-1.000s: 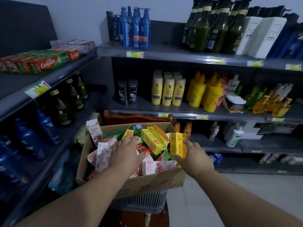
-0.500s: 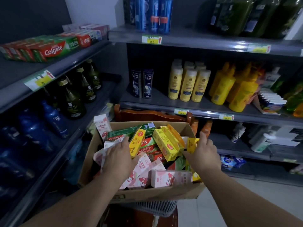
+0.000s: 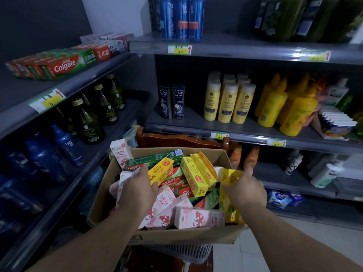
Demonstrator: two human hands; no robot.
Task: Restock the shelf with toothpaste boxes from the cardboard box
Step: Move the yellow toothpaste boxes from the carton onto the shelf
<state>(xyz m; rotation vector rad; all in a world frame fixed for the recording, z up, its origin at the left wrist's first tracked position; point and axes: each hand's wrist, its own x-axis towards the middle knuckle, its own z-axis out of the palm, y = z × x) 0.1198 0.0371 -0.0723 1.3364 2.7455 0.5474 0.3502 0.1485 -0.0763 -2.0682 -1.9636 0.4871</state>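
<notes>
Yellow box (image 3: 226, 201) in right hand (image 3: 246, 190) — long axis near-upright

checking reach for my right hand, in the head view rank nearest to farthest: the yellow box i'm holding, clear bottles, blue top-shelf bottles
1. yellow box, gripped in the right hand, cardboard box's right side.
2. CLEAR bottles, middle shelf, ahead and left.
3. blue bottles, top shelf, highest up.

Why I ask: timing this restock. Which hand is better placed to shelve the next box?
Probably right: the right hand grips a yellow box at the right side of the cardboard box. The left hand is nearer the toothpaste shelf, but its grip on anything is unclear.
</notes>
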